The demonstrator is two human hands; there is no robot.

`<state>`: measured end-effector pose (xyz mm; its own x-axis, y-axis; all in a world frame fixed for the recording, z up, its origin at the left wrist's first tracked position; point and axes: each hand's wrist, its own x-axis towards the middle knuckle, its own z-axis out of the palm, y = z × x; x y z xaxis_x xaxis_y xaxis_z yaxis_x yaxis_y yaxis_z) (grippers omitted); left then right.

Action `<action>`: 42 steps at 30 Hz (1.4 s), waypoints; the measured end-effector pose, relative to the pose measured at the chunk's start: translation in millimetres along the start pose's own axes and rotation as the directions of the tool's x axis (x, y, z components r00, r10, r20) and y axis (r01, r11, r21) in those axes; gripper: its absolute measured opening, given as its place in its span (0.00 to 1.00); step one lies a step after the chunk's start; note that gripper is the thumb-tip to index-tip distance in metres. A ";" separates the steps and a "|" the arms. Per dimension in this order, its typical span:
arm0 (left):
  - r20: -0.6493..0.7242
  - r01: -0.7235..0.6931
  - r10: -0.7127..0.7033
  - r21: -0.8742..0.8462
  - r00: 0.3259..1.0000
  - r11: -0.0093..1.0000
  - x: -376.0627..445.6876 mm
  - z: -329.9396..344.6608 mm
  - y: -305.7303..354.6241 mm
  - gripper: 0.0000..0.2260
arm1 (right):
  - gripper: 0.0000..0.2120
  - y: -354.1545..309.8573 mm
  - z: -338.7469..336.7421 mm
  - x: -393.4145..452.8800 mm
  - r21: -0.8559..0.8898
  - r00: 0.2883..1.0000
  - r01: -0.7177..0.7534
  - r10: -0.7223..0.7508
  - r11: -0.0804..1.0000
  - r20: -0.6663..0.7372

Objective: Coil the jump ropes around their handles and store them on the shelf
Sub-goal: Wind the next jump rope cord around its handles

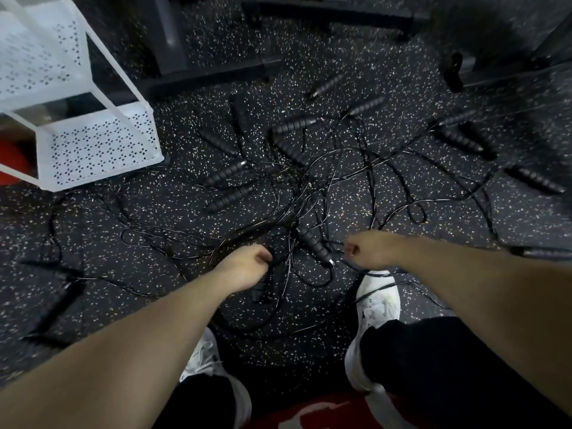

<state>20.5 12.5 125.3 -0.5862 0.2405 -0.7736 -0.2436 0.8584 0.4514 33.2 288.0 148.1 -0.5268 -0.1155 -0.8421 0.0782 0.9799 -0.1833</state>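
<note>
Several black jump ropes lie tangled on the speckled floor, their thin cords [309,193] crossing in a knot of loops. Ribbed black handles are scattered around, such as one handle [314,246] between my hands and a pair of handles [227,185] further out. My left hand [244,267] is closed around a black handle that pokes out below it, with cord running off it. My right hand [368,250] is closed in a fist on a thin cord. The white perforated metal shelf [102,144] stands at the upper left.
My white shoes [376,308] stand on the floor, one touching loose cord. Dark bases of gym equipment [216,69] run across the far side. More handles [58,292] lie at the left and right edges [535,181]. A red object [12,156] sits beside the shelf.
</note>
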 end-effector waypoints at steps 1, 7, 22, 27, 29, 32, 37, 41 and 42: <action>0.018 0.000 0.000 0.006 1.000 1.000 5.4 1.5 -2.0 0.13 | 0.14 0.2 2.9 7.0 0.005 1.000 -0.005 0.005 1.000 0.004; -0.019 0.020 -0.020 -0.028 1.000 0.999 41.7 3.0 -13.3 0.11 | 0.17 -11.7 7.9 42.4 0.117 0.998 -0.016 0.022 0.993 -0.055; -0.040 0.056 -0.061 -0.132 0.997 0.990 112.6 25.6 -24.7 0.05 | 0.38 23.7 61.3 133.5 0.431 0.945 -0.302 0.326 0.850 0.019; 0.009 0.057 -0.056 -0.132 0.998 0.990 126.0 41.0 -24.9 0.03 | 0.24 34.3 84.7 143.8 0.384 0.947 -0.297 0.321 0.874 0.002; 0.030 0.046 -0.042 -0.120 0.999 0.992 127.2 45.4 -22.7 0.03 | 0.19 35.9 87.1 146.5 0.384 0.944 -0.300 0.330 0.873 -0.012; 0.054 0.027 -0.022 -0.088 0.998 0.996 124.7 49.8 -13.9 0.06 | 0.19 35.8 85.6 147.6 0.352 0.942 -0.313 0.336 0.882 -0.004; 0.084 0.016 -0.008 -0.101 0.996 0.995 117.7 54.3 -2.9 0.05 | 0.11 32.6 91.7 152.3 0.396 0.925 -0.308 0.370 0.865 -0.087; 0.078 0.012 -0.002 -0.139 0.997 0.990 116.3 55.6 0.6 0.04 | 0.10 30.4 91.3 151.5 0.314 0.936 -0.282 0.331 0.907 -0.116; 0.071 0.014 -0.004 -0.146 0.997 0.989 116.3 55.7 1.5 0.04 | 0.10 28.3 90.7 151.5 0.262 0.947 -0.283 0.312 0.923 -0.077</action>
<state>-5.1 67.0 11.3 -0.5292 0.2684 -0.8049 -0.3618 0.7867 0.5002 32.4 283.5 -30.7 -0.5397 0.2089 -0.8155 0.4430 0.8942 -0.0641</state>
